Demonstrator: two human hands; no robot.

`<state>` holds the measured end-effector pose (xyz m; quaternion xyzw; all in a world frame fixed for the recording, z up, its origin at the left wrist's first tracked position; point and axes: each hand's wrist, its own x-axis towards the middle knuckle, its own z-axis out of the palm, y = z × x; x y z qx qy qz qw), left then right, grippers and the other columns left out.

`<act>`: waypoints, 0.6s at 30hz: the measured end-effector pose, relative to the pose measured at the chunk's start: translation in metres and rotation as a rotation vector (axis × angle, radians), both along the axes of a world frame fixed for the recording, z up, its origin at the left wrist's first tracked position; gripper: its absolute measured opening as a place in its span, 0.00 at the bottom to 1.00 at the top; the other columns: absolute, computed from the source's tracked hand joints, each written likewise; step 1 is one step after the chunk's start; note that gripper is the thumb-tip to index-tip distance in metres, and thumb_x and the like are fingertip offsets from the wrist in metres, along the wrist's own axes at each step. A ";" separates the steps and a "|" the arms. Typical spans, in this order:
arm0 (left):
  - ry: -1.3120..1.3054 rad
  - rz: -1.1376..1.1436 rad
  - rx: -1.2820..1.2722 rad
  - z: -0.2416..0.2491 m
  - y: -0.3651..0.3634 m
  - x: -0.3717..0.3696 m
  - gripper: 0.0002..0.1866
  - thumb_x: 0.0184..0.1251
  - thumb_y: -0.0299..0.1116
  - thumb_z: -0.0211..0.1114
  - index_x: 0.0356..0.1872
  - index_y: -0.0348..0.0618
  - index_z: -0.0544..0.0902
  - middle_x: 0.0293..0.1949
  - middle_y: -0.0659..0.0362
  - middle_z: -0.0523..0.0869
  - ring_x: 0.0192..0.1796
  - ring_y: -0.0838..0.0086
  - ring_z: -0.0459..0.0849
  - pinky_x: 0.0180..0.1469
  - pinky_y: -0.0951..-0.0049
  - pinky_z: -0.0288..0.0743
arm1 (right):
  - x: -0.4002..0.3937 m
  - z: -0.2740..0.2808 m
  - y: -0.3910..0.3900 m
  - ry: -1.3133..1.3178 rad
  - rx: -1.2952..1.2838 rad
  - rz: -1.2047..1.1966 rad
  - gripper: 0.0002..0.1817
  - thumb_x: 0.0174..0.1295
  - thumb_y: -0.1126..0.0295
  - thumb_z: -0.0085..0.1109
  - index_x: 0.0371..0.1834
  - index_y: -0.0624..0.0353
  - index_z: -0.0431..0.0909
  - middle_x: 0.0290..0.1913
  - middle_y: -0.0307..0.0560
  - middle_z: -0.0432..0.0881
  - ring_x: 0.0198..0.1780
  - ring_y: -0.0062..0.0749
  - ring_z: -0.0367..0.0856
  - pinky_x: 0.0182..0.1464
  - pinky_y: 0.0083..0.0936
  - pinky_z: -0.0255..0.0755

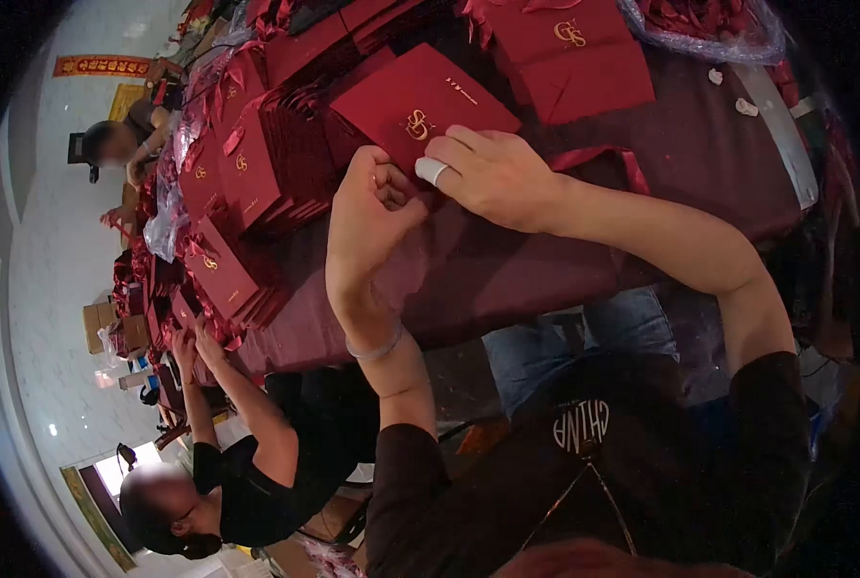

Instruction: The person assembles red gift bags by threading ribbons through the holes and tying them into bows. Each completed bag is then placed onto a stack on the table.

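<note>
A red bag with a gold logo [420, 96] lies at a slant under my hands. My right hand [493, 178], with a white band round one finger, has its fingers bent together at the bag's near edge. Just left of it, my left hand [372, 217] is curled with thumb and fingertips close together by the bag's corner. What the fingertips of either hand pinch is too small or hidden to make out. A red ribbon [603, 154] lies on the dark red tablecloth [536, 279] beyond my right wrist.
Stacked red bags [247, 164] stand on the left, with more bags [570, 58] at the top. Plastic wrap with ribbons [709, 29] sits at upper right. A co-worker [257, 472] handles red bags at lower left; another person [127, 140] is farther off.
</note>
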<state>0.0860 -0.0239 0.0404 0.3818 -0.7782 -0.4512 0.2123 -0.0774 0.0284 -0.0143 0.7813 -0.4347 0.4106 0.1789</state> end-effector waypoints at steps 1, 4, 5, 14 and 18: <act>0.009 0.014 0.013 0.000 0.001 0.000 0.19 0.44 0.17 0.64 0.35 0.38 0.65 0.24 0.62 0.75 0.26 0.86 0.73 0.27 0.86 0.65 | -0.001 0.002 0.000 0.014 -0.002 0.031 0.15 0.44 0.72 0.58 0.39 0.58 0.73 0.32 0.38 0.73 0.35 0.32 0.75 0.32 0.21 0.72; 0.030 0.046 0.051 0.001 0.001 0.001 0.18 0.45 0.17 0.64 0.36 0.39 0.65 0.24 0.62 0.75 0.25 0.87 0.72 0.26 0.87 0.64 | 0.002 -0.004 -0.006 -0.123 0.091 0.025 0.13 0.47 0.72 0.58 0.38 0.59 0.75 0.32 0.41 0.76 0.35 0.33 0.76 0.33 0.23 0.73; 0.040 0.062 0.077 0.001 0.000 0.001 0.18 0.46 0.17 0.64 0.36 0.38 0.66 0.24 0.62 0.75 0.25 0.87 0.72 0.25 0.87 0.64 | 0.003 -0.006 -0.007 -0.122 0.089 0.027 0.13 0.47 0.72 0.58 0.38 0.59 0.75 0.32 0.41 0.76 0.35 0.33 0.76 0.33 0.23 0.73; 0.176 0.107 0.204 0.002 -0.003 0.006 0.19 0.49 0.16 0.63 0.44 0.35 0.71 0.29 0.61 0.77 0.31 0.81 0.77 0.33 0.82 0.71 | 0.006 0.001 -0.004 -0.724 0.531 0.053 0.09 0.55 0.65 0.55 0.34 0.58 0.77 0.36 0.49 0.80 0.40 0.44 0.79 0.39 0.34 0.73; 0.222 0.149 0.246 0.006 0.000 0.006 0.17 0.49 0.19 0.65 0.42 0.36 0.73 0.27 0.63 0.78 0.25 0.87 0.73 0.25 0.87 0.65 | 0.004 0.004 -0.006 -0.448 0.334 0.022 0.10 0.56 0.64 0.55 0.32 0.59 0.76 0.37 0.49 0.80 0.40 0.43 0.79 0.38 0.33 0.74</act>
